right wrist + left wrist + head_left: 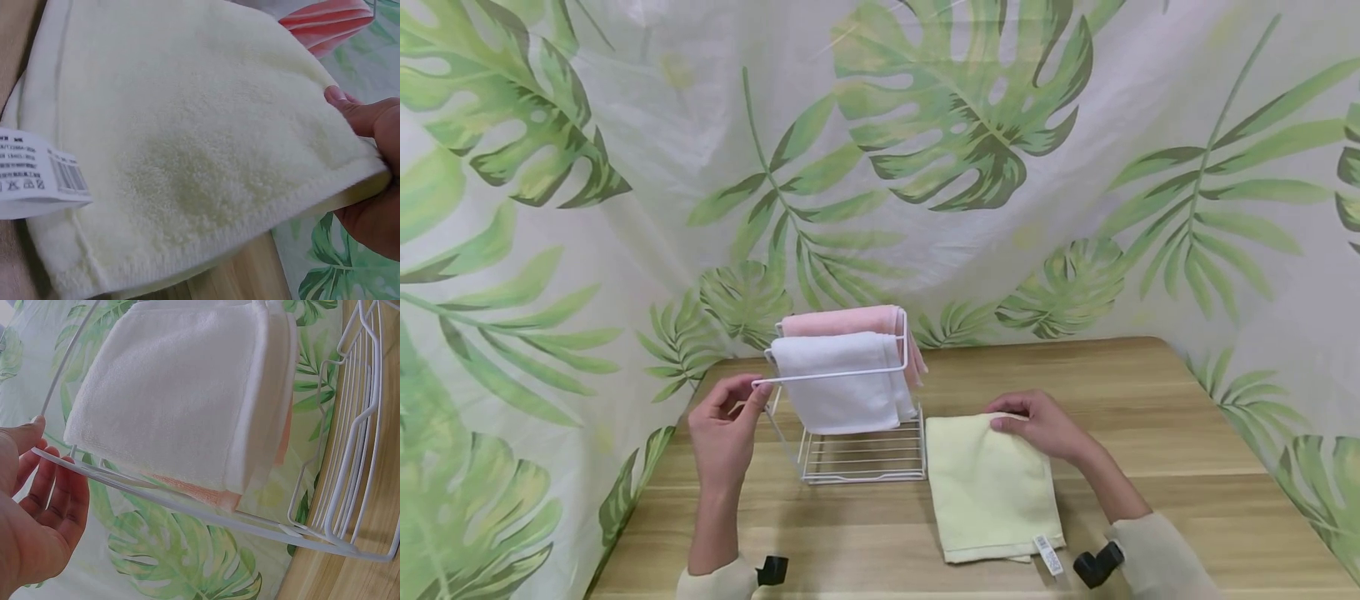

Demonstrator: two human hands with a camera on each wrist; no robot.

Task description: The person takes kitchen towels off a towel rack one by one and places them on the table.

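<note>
A white wire rack (863,481) stands on the table, with a white towel (835,392) over one upper bar and a pink towel (842,321) over the bar behind it. My left hand (724,429) pinches the left end of the rack's front bar (827,377), thumb against the wire; no towel hangs on this bar. At the rack's right, my right hand (1037,423) pinches the upper edge of a folded pale yellow towel (992,492). A printed label (44,178) sticks out from the towel's lower corner. Some of the right fingers are hidden behind the cloth.
The wooden table (1172,433) extends to the right of the yellow towel and in front of the rack. Behind it hangs a leaf-patterned curtain (970,250), close to the table's back edge. A black wrist device (1097,564) sits at the right sleeve, another (772,571) at the left.
</note>
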